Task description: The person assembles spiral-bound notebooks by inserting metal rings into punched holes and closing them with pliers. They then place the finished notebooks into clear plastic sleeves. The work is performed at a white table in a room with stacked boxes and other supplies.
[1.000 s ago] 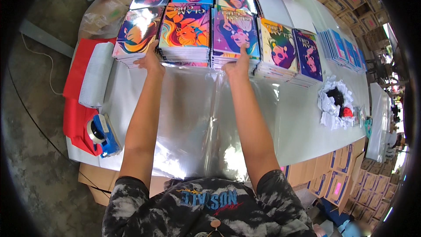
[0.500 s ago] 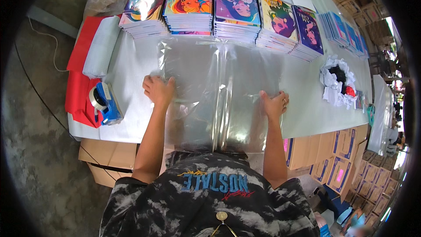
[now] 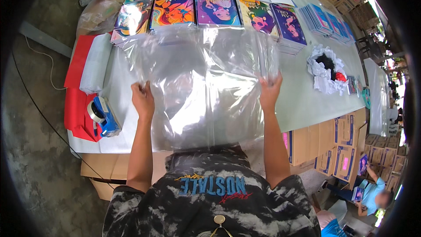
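A large clear plastic bag (image 3: 182, 90) spreads between my two hands, glossy and wrinkled, with its near edge close to my shirt. My left hand (image 3: 144, 100) is closed on its left edge, fingers curled in. On the opposite edge, my right hand (image 3: 270, 93) grips the plastic between thumb and fingers. The bag's far end reaches the front of several stacks of spiral-bound notebooks (image 3: 218, 9) with colourful illustrated covers, and partly veils their lower sides.
A blue tape dispenser (image 3: 107, 116) stands at the left beside red material (image 3: 78, 120) and a white roll (image 3: 96, 63). Crumpled white paper (image 3: 322, 81) lies to the right, near blue booklets (image 3: 316, 19). Cardboard boxes (image 3: 302, 142) stand below the table edge. Another person (image 3: 375, 195) is at lower right.
Both hands have gone from resting spread on the plastic to gripping its edges. The plastic has lifted and shifted, its middle folds opened out. A person with notebooks has come into view at lower right.
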Demonstrator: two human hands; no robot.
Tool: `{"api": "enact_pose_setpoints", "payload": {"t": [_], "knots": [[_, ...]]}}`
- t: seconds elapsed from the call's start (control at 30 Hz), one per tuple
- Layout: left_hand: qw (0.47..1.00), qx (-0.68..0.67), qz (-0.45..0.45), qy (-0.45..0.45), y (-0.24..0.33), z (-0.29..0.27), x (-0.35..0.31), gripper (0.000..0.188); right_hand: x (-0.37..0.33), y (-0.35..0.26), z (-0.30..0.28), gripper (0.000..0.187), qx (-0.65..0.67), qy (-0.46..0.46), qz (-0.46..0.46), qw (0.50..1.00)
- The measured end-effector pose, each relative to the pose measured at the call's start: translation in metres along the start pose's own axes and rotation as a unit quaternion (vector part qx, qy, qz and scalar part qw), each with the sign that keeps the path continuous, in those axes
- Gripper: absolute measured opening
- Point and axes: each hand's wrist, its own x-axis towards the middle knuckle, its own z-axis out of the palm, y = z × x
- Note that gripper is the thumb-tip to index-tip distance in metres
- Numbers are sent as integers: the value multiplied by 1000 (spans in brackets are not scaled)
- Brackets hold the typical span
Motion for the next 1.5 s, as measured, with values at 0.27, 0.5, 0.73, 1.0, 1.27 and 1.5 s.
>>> {"api": "enact_pose_setpoints", "payload": {"t": [0.27,0.5,0.73,1.0,1.27,1.5], "knots": [[976,170,-76,-110,5,45,16,44,25,60,30,70,-154,-50,59,985],[976,182,-86,-87,0,28,1,61,0,15,8,80,-294,-124,131,939],[972,174,151,-41,39,56,-21,70,-6,22,25,78,-249,-99,-270,925],[894,234,183,-335,82,115,-61,66,-11,29,60,64,-316,-380,-253,832],[875,205,119,-423,115,102,-23,58,131,104,-62,43,-365,4,-30,931],[910,57,371,-175,232,187,108,66,298,35,-44,58,-446,48,34,893]]}}
